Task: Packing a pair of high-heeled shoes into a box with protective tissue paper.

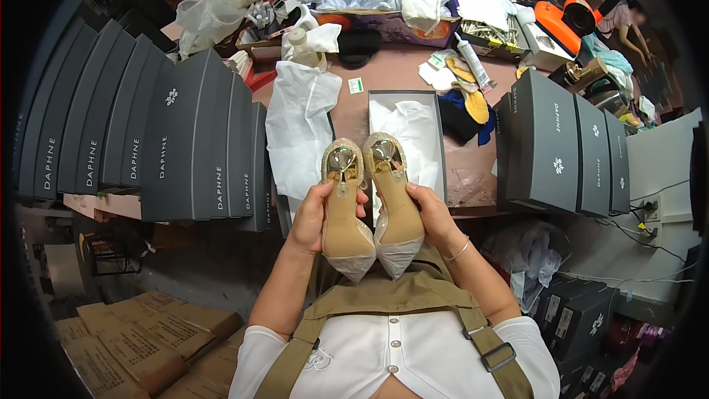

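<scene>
My left hand [311, 214] is closed round one high-heeled shoe [346, 222], and my right hand [430, 210] grips its mate, another high-heeled shoe [396, 214]. Both shoes are held side by side, tan soles facing up, heels away from me and pointed toes toward my apron. Their toes look wrapped in whitish film, and the heel parts glitter gold. Just beyond them lies an open grey shoebox [439, 122] lined with white tissue paper [408, 133]. To its left, more white tissue [299, 114] is draped over another grey box.
Dark grey shoeboxes [188, 140] stand in a row on the left; others [543, 144] stand at the right. A carton of pale wrapping [384, 26], a tube [473, 59] and an orange lamp [557, 26] are at the back. Brown cartons [133, 340] lie low left. Another person [628, 26] works far right.
</scene>
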{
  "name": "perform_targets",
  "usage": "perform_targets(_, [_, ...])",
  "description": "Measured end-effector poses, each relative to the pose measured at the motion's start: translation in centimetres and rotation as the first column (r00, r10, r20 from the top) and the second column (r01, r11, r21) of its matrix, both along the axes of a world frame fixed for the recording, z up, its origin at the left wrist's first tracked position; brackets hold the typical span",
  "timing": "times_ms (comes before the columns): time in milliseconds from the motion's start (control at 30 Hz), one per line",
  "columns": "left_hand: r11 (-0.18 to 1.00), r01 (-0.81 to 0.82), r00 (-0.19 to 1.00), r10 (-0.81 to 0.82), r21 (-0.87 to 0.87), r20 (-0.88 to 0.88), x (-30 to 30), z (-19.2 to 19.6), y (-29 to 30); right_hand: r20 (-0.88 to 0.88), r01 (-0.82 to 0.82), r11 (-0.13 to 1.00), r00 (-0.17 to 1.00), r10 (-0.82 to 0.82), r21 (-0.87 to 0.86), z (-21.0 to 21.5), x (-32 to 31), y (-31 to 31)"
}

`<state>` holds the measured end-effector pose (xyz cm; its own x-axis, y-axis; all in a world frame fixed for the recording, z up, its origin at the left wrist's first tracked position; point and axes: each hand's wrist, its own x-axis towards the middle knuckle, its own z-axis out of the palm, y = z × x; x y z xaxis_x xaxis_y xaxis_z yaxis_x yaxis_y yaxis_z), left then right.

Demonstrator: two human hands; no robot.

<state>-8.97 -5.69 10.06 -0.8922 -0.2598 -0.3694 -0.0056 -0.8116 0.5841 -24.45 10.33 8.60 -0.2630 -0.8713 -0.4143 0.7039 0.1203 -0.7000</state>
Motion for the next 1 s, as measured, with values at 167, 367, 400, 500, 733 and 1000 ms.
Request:
perform_targets(167, [1.000, -0.027, 0.999, 0.027, -0.007, -0.022, 0.8, -0.2, 0.2, -0.023, -0.001, 1.000, 1.000, 0.001, -0.009, 0.6, 0.5, 0.1])
perform_targets(367, [0.997, -0.015, 0.998, 0.010, -0.075, -0.058, 0.8, 0.6, 0.4, -0.113, -0.023, 0.998, 0.993, 0.016, -0.057, 1.7, 1.2, 0.8])
perform_targets(400, [0.994, -0.036, 0.998, 0.031, -0.104, -0.049, 0.8, 1.0, 0.4, -0.129, -0.020, 0.998, 0.992, 0.012, -0.062, 2.1, 1.3, 1.0])
perform_targets(500, [0.903, 0.052, 0.998, -0.036, -0.426, 0.046, 1.0, 2.3, -2.3, -0.385, 0.052, 0.981, 0.915, -0.122, -0.188, 2.5, 0.0, 1.6])
perform_targets(733, [0.786, -0.122, 0.976, 0.205, -0.606, 0.069, 2.3, -0.7, -2.6, -0.868, -0.196, 0.878, 0.347, -0.355, -0.437, 5.9, -0.2, -0.4])
perform_targets(1000, [0.808, -0.588, 0.808, 0.586, 0.029, 0.069, 2.6, -1.8, 2.4, -0.423, -0.319, 0.928, 0.881, 0.214, -0.195, 2.7, 0.0, 2.6])
